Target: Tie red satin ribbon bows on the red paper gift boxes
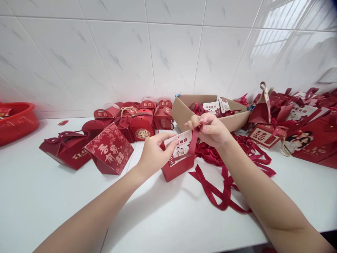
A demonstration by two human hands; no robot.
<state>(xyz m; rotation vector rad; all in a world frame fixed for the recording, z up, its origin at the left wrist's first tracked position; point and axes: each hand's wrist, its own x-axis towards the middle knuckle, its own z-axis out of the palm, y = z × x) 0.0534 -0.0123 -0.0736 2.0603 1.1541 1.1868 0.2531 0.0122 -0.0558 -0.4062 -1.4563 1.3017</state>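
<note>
A red gift box [181, 168] stands on the white table in front of me, with a printed white card [180, 151] against its front. My left hand [159, 149] pinches the card and the box's left edge between thumb and fingers. At the box's upper right, my right hand [210, 129] is closed on a dark red ribbon [194, 140], which runs down along the box's side. More loose red ribbons [223, 196] lie tangled on the table to the right, partly under my right forearm.
Several finished-looking red boxes [142, 126] stand along the tiled wall, with a pointed box [110, 149] nearer on the left. An open cardboard box [181, 112] holds cards and ribbons. Red bags [316, 140] crowd the right; a red basin [18, 123] sits far left.
</note>
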